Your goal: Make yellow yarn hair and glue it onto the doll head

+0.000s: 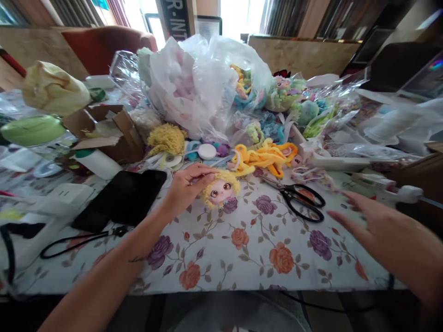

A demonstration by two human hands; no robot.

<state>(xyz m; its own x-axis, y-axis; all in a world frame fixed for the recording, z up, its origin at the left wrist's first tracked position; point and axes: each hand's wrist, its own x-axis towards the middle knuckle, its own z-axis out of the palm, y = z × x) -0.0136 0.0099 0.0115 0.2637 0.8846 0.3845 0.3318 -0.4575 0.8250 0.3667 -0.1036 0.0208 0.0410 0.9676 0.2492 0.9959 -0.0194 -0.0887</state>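
Observation:
My left hand (187,184) rests on the floral tablecloth (242,249) with its fingers closed round the back of a small doll head (220,190) that has yellow hair and a pink face. My right hand (360,216) hovers over the table's right side, fingers stretched out and apart, blurred by motion, holding nothing. Black-handled scissors (297,198) lie between the two hands, just left of my right fingertips. A heap of orange-yellow doll hair (266,157) lies behind the doll head.
A black flat pouch (121,198) with a cord lies left of my left hand. Behind stand clear plastic bags of plush dolls (200,83), an open cardboard box (107,129), a white glue gun (387,186) and a tape roll (206,151).

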